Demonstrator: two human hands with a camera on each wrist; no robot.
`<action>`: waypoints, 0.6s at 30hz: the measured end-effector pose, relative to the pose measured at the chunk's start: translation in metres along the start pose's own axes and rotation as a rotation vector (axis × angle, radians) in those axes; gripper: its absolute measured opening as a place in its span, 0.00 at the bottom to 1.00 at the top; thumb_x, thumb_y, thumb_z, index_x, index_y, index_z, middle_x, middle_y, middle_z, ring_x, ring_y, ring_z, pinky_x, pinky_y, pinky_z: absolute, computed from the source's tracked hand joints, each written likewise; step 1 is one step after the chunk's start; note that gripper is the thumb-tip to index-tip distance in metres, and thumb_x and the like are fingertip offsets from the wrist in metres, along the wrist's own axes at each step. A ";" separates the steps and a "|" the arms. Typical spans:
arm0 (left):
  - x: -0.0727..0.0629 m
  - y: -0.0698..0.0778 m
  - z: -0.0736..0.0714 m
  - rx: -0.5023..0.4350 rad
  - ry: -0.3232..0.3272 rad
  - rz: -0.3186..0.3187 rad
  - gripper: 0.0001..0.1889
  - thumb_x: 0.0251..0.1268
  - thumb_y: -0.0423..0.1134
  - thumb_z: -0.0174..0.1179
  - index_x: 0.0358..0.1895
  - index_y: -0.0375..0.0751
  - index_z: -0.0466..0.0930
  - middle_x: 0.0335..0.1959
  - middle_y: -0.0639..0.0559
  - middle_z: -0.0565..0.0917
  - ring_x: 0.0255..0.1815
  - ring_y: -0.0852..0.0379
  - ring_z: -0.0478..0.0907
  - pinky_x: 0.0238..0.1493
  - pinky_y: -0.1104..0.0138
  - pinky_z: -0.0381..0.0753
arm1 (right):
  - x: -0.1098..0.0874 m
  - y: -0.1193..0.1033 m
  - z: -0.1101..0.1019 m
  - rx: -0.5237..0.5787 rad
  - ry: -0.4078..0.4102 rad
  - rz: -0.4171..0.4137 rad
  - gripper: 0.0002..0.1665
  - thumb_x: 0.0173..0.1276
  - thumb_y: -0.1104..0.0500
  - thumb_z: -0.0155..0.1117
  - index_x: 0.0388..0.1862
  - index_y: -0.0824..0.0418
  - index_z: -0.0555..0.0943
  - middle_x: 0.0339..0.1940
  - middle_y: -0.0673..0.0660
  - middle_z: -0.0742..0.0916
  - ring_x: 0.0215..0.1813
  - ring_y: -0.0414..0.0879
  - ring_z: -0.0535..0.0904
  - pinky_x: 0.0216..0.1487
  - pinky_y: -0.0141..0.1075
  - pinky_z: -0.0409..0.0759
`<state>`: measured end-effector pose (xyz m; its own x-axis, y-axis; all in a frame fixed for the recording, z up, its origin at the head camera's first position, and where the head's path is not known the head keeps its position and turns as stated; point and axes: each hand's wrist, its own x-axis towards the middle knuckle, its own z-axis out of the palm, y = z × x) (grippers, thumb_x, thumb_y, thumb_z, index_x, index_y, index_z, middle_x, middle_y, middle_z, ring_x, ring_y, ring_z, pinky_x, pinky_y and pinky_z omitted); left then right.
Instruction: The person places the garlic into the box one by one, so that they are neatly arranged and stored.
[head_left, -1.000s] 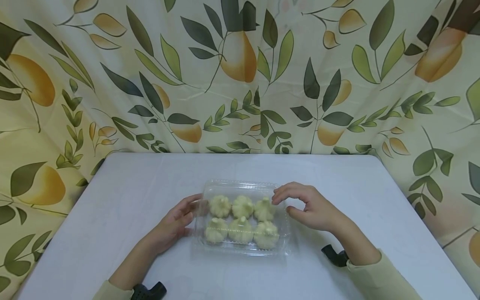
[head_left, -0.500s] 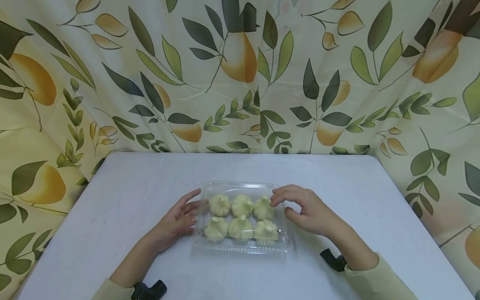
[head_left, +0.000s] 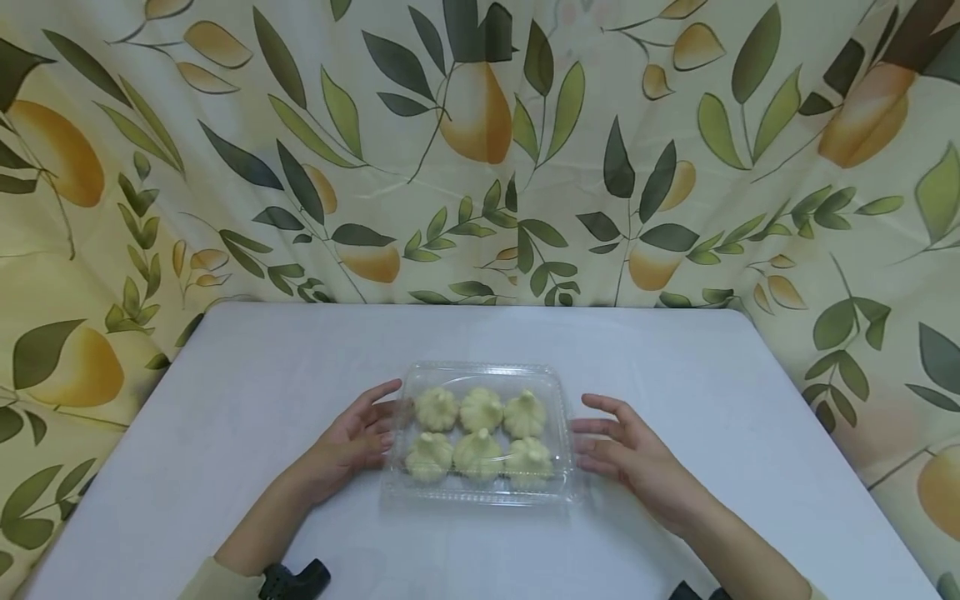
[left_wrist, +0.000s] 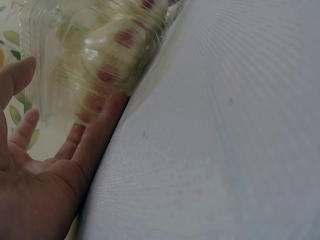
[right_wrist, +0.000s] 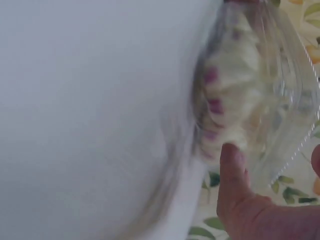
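A clear plastic clamshell box [head_left: 483,367] sits on the white table, with several pale garlic bulbs [head_left: 480,455] in two rows beneath its domed lid. The wrist views show purple-red streaks on the bulbs [left_wrist: 107,74]. My left hand [head_left: 351,443] is at the box's left side, fingers extended and spread against the wall, thumb low near the base. On the opposite side my right hand [head_left: 636,457] has its fingers straight and pointing at the right wall, fingertips right at the edge. In the right wrist view a finger [right_wrist: 232,170] overlaps the box's end.
The white tabletop [head_left: 300,358] spreads around the box on all sides. Behind it and at both sides hangs a curtain [head_left: 480,183] printed with leaves and orange fruit. A black wrist camera mount [head_left: 294,579] shows at my left cuff.
My right hand has moved off the box's upper right corner and down to its right side, its bent fingers now straightened. My left fingers have spread since a second ago.
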<state>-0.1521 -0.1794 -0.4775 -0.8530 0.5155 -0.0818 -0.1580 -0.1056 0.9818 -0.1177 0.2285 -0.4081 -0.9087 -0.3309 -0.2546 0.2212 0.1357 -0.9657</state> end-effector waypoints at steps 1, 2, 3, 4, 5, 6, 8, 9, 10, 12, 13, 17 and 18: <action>0.000 0.001 0.000 0.003 -0.001 0.000 0.39 0.71 0.32 0.56 0.80 0.56 0.49 0.76 0.37 0.58 0.70 0.50 0.68 0.55 0.57 0.81 | -0.003 0.003 0.001 0.046 -0.041 0.043 0.44 0.73 0.60 0.60 0.79 0.60 0.48 0.60 0.63 0.77 0.57 0.50 0.82 0.57 0.40 0.82; 0.000 0.001 -0.001 0.008 -0.001 -0.001 0.39 0.71 0.32 0.56 0.80 0.56 0.49 0.76 0.37 0.58 0.70 0.49 0.68 0.55 0.57 0.81 | -0.005 0.007 0.001 0.093 -0.085 0.076 0.45 0.73 0.61 0.60 0.79 0.60 0.45 0.56 0.62 0.79 0.54 0.49 0.83 0.57 0.43 0.83; 0.000 0.002 -0.001 0.012 0.000 -0.002 0.39 0.71 0.33 0.56 0.80 0.57 0.49 0.76 0.37 0.58 0.69 0.49 0.68 0.54 0.57 0.81 | -0.007 0.010 0.002 0.131 -0.130 0.100 0.47 0.73 0.61 0.60 0.79 0.60 0.43 0.53 0.60 0.80 0.53 0.50 0.83 0.56 0.44 0.83; 0.000 0.002 -0.001 0.019 0.002 -0.004 0.39 0.71 0.33 0.56 0.80 0.57 0.49 0.75 0.37 0.58 0.69 0.49 0.68 0.54 0.57 0.81 | -0.009 0.013 0.003 0.162 -0.174 0.122 0.48 0.72 0.62 0.60 0.79 0.60 0.42 0.50 0.58 0.80 0.52 0.51 0.84 0.56 0.46 0.83; 0.000 0.002 -0.001 0.026 0.004 -0.006 0.39 0.71 0.33 0.56 0.80 0.58 0.49 0.75 0.37 0.58 0.68 0.49 0.68 0.54 0.58 0.81 | -0.011 0.017 0.004 0.187 -0.212 0.139 0.48 0.72 0.63 0.60 0.79 0.60 0.41 0.48 0.57 0.81 0.51 0.51 0.84 0.55 0.47 0.83; 0.000 0.002 -0.001 0.031 0.004 -0.007 0.38 0.72 0.34 0.56 0.80 0.58 0.49 0.76 0.38 0.57 0.68 0.49 0.68 0.54 0.58 0.81 | -0.012 0.020 0.006 0.206 -0.241 0.149 0.48 0.72 0.63 0.60 0.79 0.60 0.41 0.46 0.56 0.81 0.50 0.52 0.85 0.55 0.48 0.84; 0.000 0.003 -0.001 0.033 0.007 -0.006 0.39 0.72 0.34 0.55 0.80 0.58 0.49 0.76 0.37 0.57 0.69 0.49 0.67 0.55 0.58 0.80 | -0.013 0.024 0.009 0.241 -0.263 0.156 0.48 0.72 0.63 0.61 0.78 0.61 0.42 0.45 0.56 0.82 0.49 0.53 0.86 0.54 0.48 0.84; 0.000 0.003 -0.001 0.033 0.009 -0.004 0.39 0.72 0.33 0.55 0.80 0.58 0.48 0.76 0.37 0.57 0.70 0.48 0.67 0.56 0.58 0.80 | -0.013 0.026 0.011 0.251 -0.261 0.158 0.48 0.72 0.63 0.62 0.78 0.61 0.42 0.44 0.56 0.83 0.48 0.52 0.86 0.54 0.47 0.84; 0.000 0.002 0.000 0.034 0.015 -0.004 0.39 0.73 0.33 0.55 0.81 0.58 0.47 0.76 0.37 0.57 0.71 0.47 0.66 0.57 0.58 0.80 | -0.013 0.027 0.012 0.263 -0.252 0.159 0.47 0.71 0.63 0.62 0.78 0.61 0.43 0.44 0.56 0.83 0.48 0.51 0.86 0.54 0.46 0.84; 0.001 0.002 0.002 0.038 0.041 -0.015 0.39 0.73 0.33 0.55 0.81 0.59 0.47 0.76 0.38 0.57 0.72 0.45 0.64 0.59 0.59 0.78 | -0.012 0.029 0.014 0.286 -0.220 0.152 0.47 0.71 0.63 0.63 0.77 0.61 0.44 0.42 0.55 0.84 0.46 0.49 0.87 0.53 0.44 0.85; 0.001 0.002 0.003 0.046 0.062 -0.025 0.38 0.74 0.34 0.54 0.81 0.60 0.48 0.76 0.38 0.58 0.72 0.44 0.64 0.59 0.59 0.77 | -0.011 0.029 0.014 0.301 -0.201 0.151 0.47 0.71 0.64 0.63 0.77 0.61 0.45 0.41 0.54 0.84 0.46 0.48 0.87 0.53 0.44 0.85; 0.002 0.004 0.010 0.085 0.147 -0.076 0.32 0.77 0.40 0.52 0.79 0.58 0.52 0.75 0.39 0.60 0.72 0.42 0.63 0.59 0.58 0.76 | -0.008 0.030 0.015 0.365 -0.132 0.139 0.41 0.70 0.66 0.62 0.74 0.62 0.50 0.39 0.52 0.84 0.44 0.46 0.87 0.53 0.42 0.85; 0.002 0.005 0.012 0.090 0.167 -0.086 0.31 0.78 0.42 0.52 0.79 0.56 0.53 0.75 0.39 0.62 0.71 0.42 0.64 0.59 0.57 0.77 | -0.007 0.030 0.016 0.379 -0.115 0.137 0.39 0.70 0.66 0.62 0.73 0.62 0.52 0.39 0.52 0.84 0.44 0.46 0.87 0.53 0.42 0.85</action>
<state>-0.1484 -0.1689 -0.4711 -0.9100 0.3705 -0.1863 -0.1953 0.0136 0.9807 -0.0996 0.2201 -0.4358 -0.8211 -0.4386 -0.3652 0.4714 -0.1605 -0.8672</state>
